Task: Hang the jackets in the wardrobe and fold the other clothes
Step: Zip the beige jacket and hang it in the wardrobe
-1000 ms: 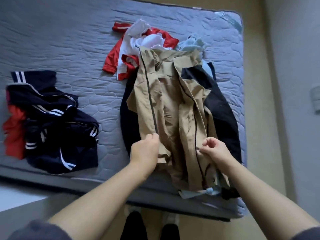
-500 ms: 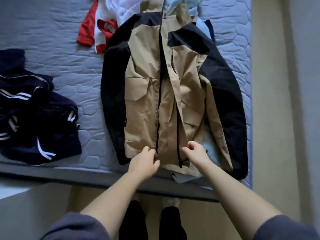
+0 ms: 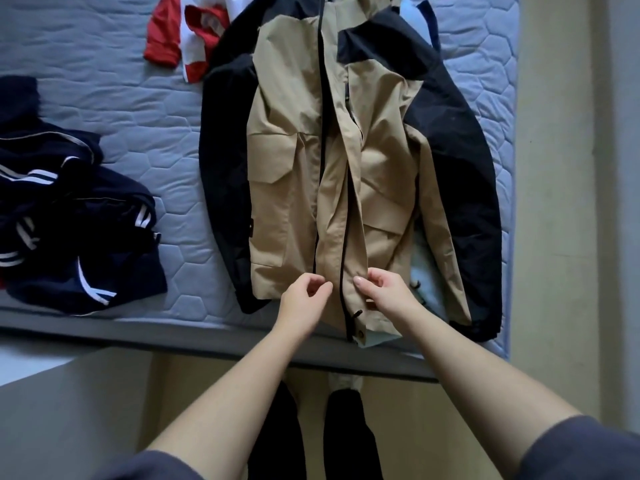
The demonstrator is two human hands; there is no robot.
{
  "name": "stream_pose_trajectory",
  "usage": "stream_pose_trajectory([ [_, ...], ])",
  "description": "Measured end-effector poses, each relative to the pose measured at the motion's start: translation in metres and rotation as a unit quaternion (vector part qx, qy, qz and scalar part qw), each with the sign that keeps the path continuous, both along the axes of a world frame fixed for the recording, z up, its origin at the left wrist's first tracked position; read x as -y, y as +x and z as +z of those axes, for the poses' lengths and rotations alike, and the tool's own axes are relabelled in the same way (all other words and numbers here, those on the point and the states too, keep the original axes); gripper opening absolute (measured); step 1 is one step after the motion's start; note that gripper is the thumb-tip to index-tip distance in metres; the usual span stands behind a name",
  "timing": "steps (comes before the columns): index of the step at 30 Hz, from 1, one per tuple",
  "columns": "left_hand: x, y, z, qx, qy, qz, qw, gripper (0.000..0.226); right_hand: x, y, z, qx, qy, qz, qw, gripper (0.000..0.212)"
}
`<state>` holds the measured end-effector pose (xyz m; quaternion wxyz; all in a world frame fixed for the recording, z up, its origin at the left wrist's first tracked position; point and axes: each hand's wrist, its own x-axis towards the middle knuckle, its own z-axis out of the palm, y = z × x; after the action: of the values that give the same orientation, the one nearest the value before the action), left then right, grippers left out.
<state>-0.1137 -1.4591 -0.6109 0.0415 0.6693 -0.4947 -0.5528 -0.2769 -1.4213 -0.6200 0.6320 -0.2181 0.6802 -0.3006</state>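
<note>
A tan jacket with black sleeves and shoulders (image 3: 287, 188) lies flat and front-up on the quilted mattress (image 3: 145, 140), collar far from me, hem at the near edge. Its dark zip runs down the middle, and the front panels overlap loosely. My left hand (image 3: 304, 299) sits at the hem just left of the zip, with thumb and curled fingers pinching the fabric edge. My right hand (image 3: 384, 296) pinches the right front panel beside the zip, close to the left hand.
A heap of navy clothes with white stripes (image 3: 79, 230) lies at the left of the mattress. A red and white garment (image 3: 180, 39) sits at the far edge, and a pale blue garment (image 3: 422, 271) peeks from under the jacket. A beige floor strip (image 3: 554, 202) runs along the right.
The jacket went from a bunched, lifted bundle to lying spread flat. Both hands moved inward along the hem and now meet at the zip.
</note>
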Motion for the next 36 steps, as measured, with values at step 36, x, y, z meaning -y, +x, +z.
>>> stream_pose_trajectory([
  [36, 0.023, 0.020, 0.038, -0.126, 0.072, 0.043, 0.988, 0.017, -0.044, 0.056, 0.034, 0.328, 0.256, -0.268, 0.869, 0.002],
])
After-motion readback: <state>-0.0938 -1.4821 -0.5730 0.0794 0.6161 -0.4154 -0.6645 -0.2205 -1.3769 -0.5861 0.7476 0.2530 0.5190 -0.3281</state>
